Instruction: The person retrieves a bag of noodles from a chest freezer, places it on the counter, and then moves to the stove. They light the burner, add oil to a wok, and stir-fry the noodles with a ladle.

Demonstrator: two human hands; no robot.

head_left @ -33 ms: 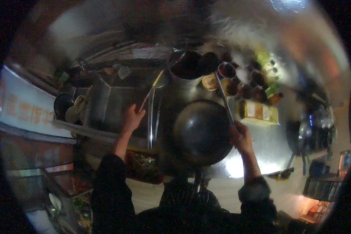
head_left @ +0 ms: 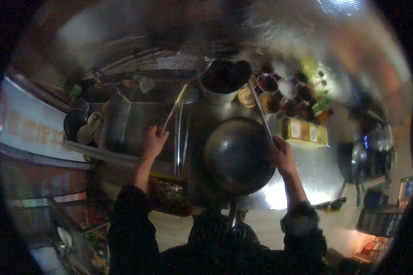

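My left hand (head_left: 154,143) is closed round the lower end of a long-handled tool (head_left: 172,112). Its shaft slants up toward the left side of a dark pot (head_left: 221,91); the tool's head is too dim to make out. My right hand (head_left: 281,155) grips a ladle (head_left: 261,109) by its long metal handle. The ladle's dark round bowl is over the right part of the pot's mouth. A large dark wok (head_left: 236,156) sits between my forearms, just left of my right hand. Nothing can be made out inside it.
Right of the pot stand several small seasoning containers (head_left: 268,84) and a yellowish box (head_left: 304,132). A shiny metal bar (head_left: 179,142) lies between my left hand and the wok. Dark pans (head_left: 369,158) are at far right, with bowls (head_left: 78,124) at far left.
The ladle's bowl has shifted slightly left over the pot, and my right hand has risen a little. My left hand has dropped slightly, its tool tilting a bit further left.
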